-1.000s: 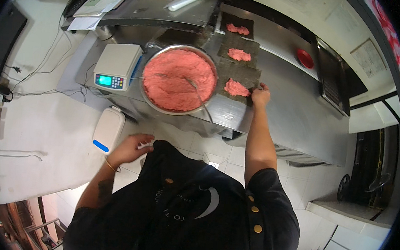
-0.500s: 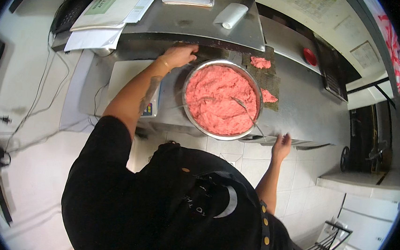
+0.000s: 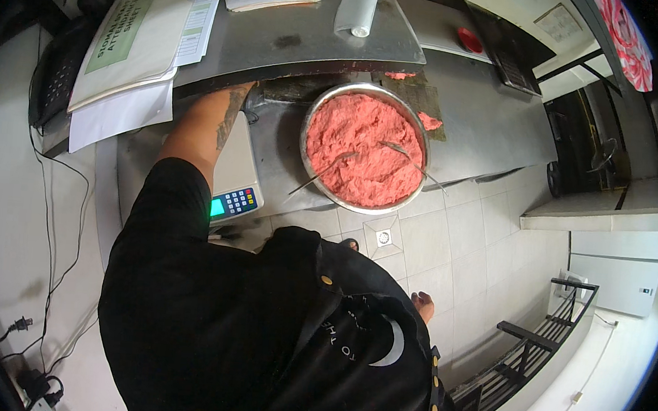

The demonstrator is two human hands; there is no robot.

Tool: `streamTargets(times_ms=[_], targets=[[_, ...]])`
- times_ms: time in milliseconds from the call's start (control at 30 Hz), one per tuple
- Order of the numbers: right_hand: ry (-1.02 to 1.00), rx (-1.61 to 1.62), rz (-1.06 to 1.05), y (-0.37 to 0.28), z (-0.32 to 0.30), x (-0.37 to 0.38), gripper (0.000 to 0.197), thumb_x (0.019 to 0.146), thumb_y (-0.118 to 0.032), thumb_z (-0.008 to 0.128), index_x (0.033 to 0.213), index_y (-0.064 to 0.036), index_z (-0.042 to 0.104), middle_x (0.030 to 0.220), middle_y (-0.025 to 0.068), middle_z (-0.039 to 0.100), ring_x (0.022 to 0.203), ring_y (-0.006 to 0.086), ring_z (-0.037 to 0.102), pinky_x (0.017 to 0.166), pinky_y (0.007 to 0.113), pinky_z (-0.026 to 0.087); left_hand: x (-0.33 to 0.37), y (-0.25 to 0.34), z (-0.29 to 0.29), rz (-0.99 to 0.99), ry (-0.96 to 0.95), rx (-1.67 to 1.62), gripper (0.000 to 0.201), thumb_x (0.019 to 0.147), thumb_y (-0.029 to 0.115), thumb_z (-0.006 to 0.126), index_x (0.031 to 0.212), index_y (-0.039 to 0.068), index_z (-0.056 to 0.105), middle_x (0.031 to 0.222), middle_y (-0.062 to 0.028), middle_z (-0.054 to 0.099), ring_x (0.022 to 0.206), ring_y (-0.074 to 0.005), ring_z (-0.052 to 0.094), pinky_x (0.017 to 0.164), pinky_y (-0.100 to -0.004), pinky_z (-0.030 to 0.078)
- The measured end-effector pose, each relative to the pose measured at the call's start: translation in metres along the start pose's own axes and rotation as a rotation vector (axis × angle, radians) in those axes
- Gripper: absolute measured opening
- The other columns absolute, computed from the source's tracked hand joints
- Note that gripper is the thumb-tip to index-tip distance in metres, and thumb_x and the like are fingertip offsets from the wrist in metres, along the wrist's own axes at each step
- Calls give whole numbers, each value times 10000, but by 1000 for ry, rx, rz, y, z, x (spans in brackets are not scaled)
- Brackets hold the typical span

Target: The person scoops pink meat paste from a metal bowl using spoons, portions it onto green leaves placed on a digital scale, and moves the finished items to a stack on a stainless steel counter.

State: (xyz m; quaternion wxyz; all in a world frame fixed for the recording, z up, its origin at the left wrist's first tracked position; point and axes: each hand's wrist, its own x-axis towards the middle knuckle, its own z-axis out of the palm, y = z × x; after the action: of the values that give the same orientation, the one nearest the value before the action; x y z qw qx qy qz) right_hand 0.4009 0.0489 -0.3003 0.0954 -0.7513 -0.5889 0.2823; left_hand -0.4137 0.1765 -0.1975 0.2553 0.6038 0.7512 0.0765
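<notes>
Bowl: a wide round steel bowl [image 3: 364, 148] is seen on the steel counter [image 3: 474, 132], just to the right of the left forearm and well ahead of the right hand; it is filled nearly to the rim
Contents: pink minced paste [image 3: 361, 142], judged soft, wet and sticky; it is likely to cling to skin and to sag rather than hold a shape
Utensils: two metal spoons [image 3: 324, 173] are stuck into the paste, handles angled out over the near rim; the handles are judged the cleanest place to take hold
Weight: the full bowl is judged heavy; the rim is judged thin, smooth and possibly greasy, so a grip at opposite sides of the rim with both hands is thought safest
Left hand: the left hand [image 3: 254, 101] is reached forward under the overhanging steel shelf [image 3: 280, 39], beside the bowl's far left edge; the fingers are hidden, so open or closed cannot be told
Right hand: the right hand [image 3: 422, 304] hangs low at the hip, away from the counter; it appears loosely curled and holds nothing
Scale: a digital scale [image 3: 233, 190] sits beneath the left forearm, just left of the bowl
Portions: small pink lumps on dark sheets [image 3: 429, 109] lie beyond the bowl, to the right of the left hand
</notes>
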Motion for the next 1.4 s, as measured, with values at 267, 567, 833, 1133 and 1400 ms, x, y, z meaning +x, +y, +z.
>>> streamTargets(times_ms=[267, 567, 833, 1133, 1400], targets=[[80, -48, -302, -67, -4, 24, 419, 923, -247, 741, 1226, 39, 703, 964, 198, 770, 849, 317, 738, 796, 419, 580, -105, 50, -32, 37, 353, 245, 295, 994, 204, 618, 1255, 75, 665, 1306, -158, 682, 1273, -361, 630, 1076, -454, 493], [163, -53, -576, -193, -39, 106, 399, 969, -218, 729, 1285, 21, 690, 1115, 195, 748, 922, 297, 702, 835, 406, 562, -350, 64, 79, -115, 650, 247, 178, 960, 121, 655, 1111, 68, 734, 1249, -113, 704, 1211, -330, 660, 1054, -459, 512], [4, 268, -697, -337, -76, 112, 456, 1068, -305, 615, 1343, 57, 648, 1254, 191, 730, 1162, 236, 682, 1026, 343, 509, -382, 67, 80, -245, 579, 197, 336, 955, 244, 706, 1242, 71, 714, 1301, -150, 679, 1239, -334, 634, 1096, -457, 470], [-246, -110, -802, -403, -91, 83, 471, 915, -266, 804, 1305, -24, 694, 1082, 199, 763, 915, 283, 747, 811, 366, 586, -287, 236, 46, -127, 507, -193, 408, 924, 278, 778, 1244, 48, 675, 1118, -165, 732, 970, -357, 734, 814, -421, 594], [185, -598, -1452, -447, -101, 115, 300, 891, -115, 576, 1138, -140, 744, 997, 126, 746, 962, 337, 716, 835, 503, 541, -254, 257, 61, -39, 562, -11, 179, 992, 174, 629, 1085, 22, 613, 962, -186, 673, 854, -415, 660, 751, -505, 541]])
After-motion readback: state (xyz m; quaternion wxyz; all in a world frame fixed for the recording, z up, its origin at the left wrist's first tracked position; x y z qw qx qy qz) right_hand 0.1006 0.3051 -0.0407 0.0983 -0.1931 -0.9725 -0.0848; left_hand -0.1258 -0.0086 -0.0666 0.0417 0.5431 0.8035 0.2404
